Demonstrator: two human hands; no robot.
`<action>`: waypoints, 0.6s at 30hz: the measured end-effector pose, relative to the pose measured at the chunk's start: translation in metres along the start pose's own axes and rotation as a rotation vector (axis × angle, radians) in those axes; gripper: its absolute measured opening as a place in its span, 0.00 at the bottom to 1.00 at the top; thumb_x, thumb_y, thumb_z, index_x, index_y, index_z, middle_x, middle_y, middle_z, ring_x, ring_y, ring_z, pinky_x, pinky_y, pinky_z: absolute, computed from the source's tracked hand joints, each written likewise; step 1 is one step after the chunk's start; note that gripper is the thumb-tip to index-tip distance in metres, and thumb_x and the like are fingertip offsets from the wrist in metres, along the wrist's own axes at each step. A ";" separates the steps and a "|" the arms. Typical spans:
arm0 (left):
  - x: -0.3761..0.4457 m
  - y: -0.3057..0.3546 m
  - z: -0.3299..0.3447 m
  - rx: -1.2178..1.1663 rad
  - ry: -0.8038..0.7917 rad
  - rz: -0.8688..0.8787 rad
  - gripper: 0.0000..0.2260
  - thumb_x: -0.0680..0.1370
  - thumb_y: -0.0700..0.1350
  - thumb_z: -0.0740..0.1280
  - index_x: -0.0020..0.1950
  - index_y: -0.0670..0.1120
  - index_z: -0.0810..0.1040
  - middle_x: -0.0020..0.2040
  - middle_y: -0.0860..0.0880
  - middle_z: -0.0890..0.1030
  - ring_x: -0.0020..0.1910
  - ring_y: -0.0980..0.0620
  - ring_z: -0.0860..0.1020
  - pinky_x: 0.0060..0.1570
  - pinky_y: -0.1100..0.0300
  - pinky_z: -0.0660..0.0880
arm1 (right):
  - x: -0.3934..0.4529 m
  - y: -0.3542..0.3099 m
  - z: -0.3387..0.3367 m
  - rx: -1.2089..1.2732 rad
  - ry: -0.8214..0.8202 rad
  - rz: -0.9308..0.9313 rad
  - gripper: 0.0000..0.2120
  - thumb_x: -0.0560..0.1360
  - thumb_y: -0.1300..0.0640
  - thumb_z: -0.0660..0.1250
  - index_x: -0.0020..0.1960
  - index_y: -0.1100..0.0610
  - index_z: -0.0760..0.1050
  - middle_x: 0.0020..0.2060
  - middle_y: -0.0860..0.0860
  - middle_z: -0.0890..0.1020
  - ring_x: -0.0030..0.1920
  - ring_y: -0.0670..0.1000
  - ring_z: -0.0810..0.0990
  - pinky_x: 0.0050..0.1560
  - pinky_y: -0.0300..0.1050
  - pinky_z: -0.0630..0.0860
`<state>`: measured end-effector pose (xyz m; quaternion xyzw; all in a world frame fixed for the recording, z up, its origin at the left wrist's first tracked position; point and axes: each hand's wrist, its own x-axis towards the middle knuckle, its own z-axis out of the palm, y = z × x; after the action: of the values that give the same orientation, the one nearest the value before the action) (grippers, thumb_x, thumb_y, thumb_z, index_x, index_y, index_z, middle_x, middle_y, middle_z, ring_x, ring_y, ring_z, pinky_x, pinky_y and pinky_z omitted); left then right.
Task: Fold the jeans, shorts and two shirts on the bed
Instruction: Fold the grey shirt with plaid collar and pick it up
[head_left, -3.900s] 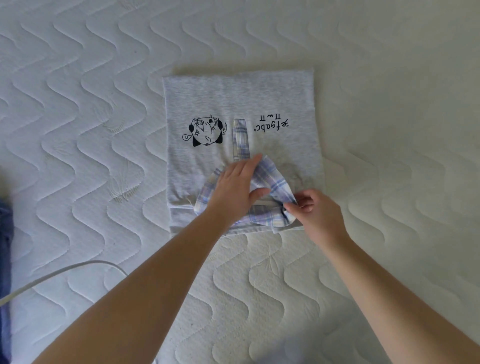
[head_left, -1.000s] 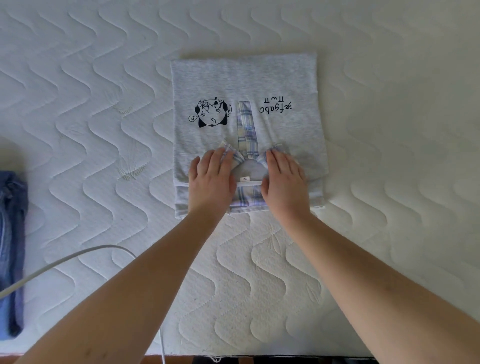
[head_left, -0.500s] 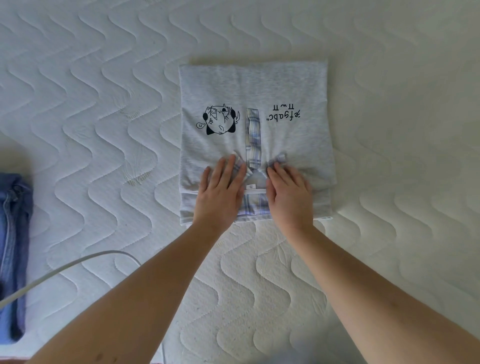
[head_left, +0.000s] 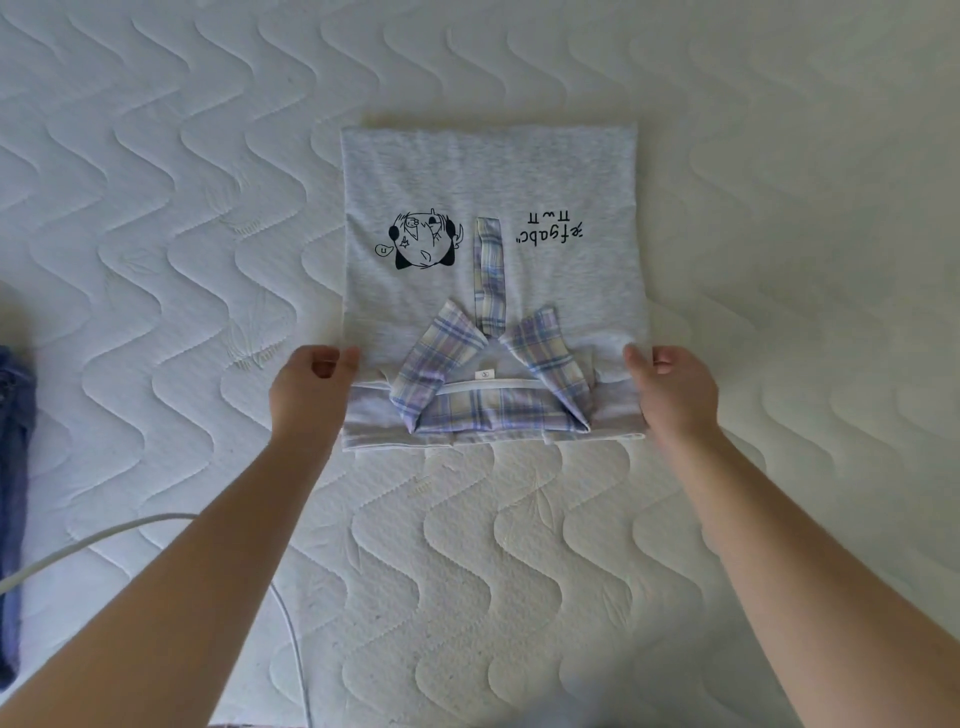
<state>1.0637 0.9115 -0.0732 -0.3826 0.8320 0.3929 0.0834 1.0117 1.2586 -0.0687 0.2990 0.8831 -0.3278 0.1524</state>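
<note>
A folded light grey shirt (head_left: 488, 182) with a plaid collar (head_left: 488, 410), a black cartoon print and upside-down lettering lies flat in the middle of the bed. My left hand (head_left: 309, 387) pinches the shirt's left edge near its front corner. My right hand (head_left: 675, 389) pinches the right edge at the same height. The plaid collar lies spread open between my hands. Folded blue jeans (head_left: 13, 467) sit at the far left edge of the view, partly cut off.
The white quilted mattress (head_left: 805, 260) stretches all around the shirt. A white cable (head_left: 130, 530) curves across the mattress at the lower left, passing under my left forearm.
Both hands left the collar, where they pressed flat, and moved outward to the shirt's left and right edges, which they now pinch. The collar is uncovered.
</note>
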 end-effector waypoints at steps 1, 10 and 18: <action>0.001 -0.003 -0.002 -0.011 -0.028 -0.010 0.12 0.77 0.56 0.69 0.52 0.48 0.79 0.43 0.54 0.81 0.46 0.50 0.79 0.44 0.59 0.70 | 0.000 -0.002 -0.001 0.000 0.009 -0.013 0.16 0.77 0.46 0.67 0.51 0.60 0.79 0.43 0.53 0.82 0.50 0.56 0.81 0.45 0.41 0.66; -0.004 -0.007 -0.002 -0.105 -0.072 -0.018 0.07 0.77 0.53 0.70 0.41 0.53 0.79 0.33 0.54 0.81 0.32 0.56 0.78 0.37 0.60 0.72 | -0.001 -0.009 -0.009 0.686 -0.217 0.236 0.06 0.77 0.58 0.70 0.46 0.60 0.76 0.32 0.51 0.83 0.33 0.46 0.85 0.32 0.38 0.79; -0.013 -0.021 -0.002 0.053 -0.064 0.020 0.09 0.78 0.53 0.69 0.43 0.49 0.79 0.36 0.53 0.81 0.37 0.51 0.78 0.34 0.59 0.70 | 0.000 0.014 -0.001 0.276 -0.108 0.125 0.09 0.75 0.52 0.72 0.42 0.57 0.78 0.32 0.50 0.81 0.33 0.50 0.83 0.36 0.43 0.77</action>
<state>1.0874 0.9094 -0.0788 -0.3592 0.8429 0.3834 0.1162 1.0209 1.2675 -0.0750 0.3535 0.8000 -0.4513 0.1771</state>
